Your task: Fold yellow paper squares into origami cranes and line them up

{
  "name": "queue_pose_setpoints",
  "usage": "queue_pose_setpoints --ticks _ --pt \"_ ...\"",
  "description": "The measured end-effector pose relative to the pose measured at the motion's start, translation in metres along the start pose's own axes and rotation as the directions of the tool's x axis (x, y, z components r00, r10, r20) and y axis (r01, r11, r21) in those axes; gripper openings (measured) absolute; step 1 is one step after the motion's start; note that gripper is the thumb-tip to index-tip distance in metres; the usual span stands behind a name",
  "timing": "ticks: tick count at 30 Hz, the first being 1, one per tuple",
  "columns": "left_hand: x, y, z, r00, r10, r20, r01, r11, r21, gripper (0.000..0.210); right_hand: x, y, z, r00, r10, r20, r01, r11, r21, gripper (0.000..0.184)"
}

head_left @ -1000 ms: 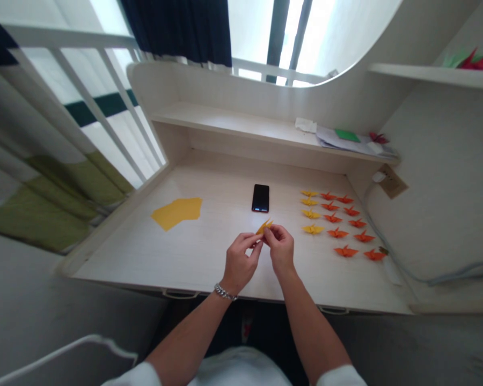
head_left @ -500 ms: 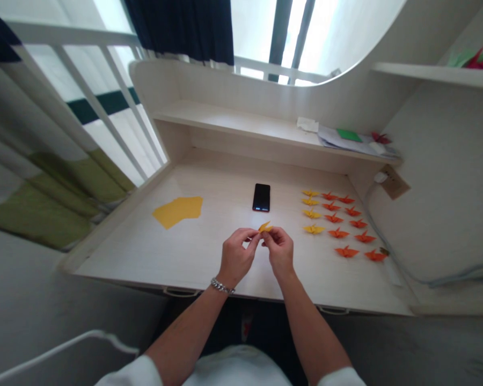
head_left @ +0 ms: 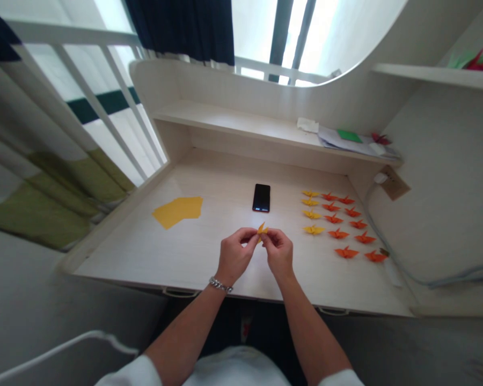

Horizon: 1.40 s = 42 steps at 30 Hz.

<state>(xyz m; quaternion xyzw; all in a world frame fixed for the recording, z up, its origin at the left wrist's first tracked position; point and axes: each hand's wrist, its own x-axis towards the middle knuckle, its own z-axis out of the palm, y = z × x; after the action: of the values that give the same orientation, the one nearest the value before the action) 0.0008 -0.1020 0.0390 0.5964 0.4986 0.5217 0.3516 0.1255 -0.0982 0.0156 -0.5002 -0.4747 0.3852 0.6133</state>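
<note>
Since the last frame, the folded yellow paper [head_left: 262, 230] has swung round so its tip stands nearly upright, and the left hand [head_left: 234, 256] and right hand [head_left: 280, 254] have slid a touch left. It's up between them, over the desk [head_left: 201, 244], just on the near side of the phone [head_left: 261, 198]. Thumb and fingertips look clamped on it from either side. Creases are too small to make out, so pinch of salt, but I'd grip lightly, low near the base, and work both sides evenly so nothing tears. Those yellow cranes [head_left: 314, 230] off right make a handy symmetry check.
</note>
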Motion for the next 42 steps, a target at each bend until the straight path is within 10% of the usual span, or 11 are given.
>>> queue_pose_setpoints --ticks 15,42 --pt "0.005 -0.015 0.001 0.984 -0.176 -0.019 0.162 0.939 -0.304 0.032 0.006 -0.004 -0.004 0.965 0.226 0.131 -0.240 0.966 0.099 0.025" --pt "0.003 -0.014 -0.004 0.945 -0.235 0.228 0.315 0.841 -0.439 0.039 0.015 -0.014 -0.015 0.914 0.270 0.303 -0.297 0.954 0.047 0.023"
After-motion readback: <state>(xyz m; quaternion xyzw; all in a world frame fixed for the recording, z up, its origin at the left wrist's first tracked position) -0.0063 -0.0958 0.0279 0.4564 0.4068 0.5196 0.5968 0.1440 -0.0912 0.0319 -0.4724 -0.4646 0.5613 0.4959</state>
